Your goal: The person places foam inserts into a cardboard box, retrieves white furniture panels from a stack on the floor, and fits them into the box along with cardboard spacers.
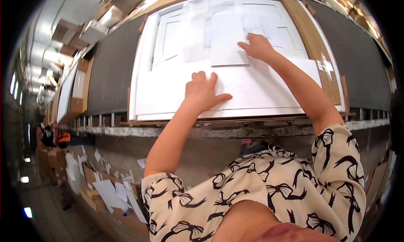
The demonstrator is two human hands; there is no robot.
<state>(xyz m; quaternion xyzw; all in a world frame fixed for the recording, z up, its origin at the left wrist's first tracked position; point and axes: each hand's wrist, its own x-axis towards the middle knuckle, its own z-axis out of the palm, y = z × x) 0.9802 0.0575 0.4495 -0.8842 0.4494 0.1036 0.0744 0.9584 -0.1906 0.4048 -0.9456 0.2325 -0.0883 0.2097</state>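
L hand (203, 94), fingers apart, lay atop white board (261, 88); R hand (259, 47), thumb & fingers apart too, had pale sheet (228, 38) just left. Prob. positioning sheet; next move prob. called for light touch.

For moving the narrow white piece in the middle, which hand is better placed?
Right, probably: the right hand is at the right edge of the narrow white piece, while the left hand lies nearer the body, spread on the broad white board.
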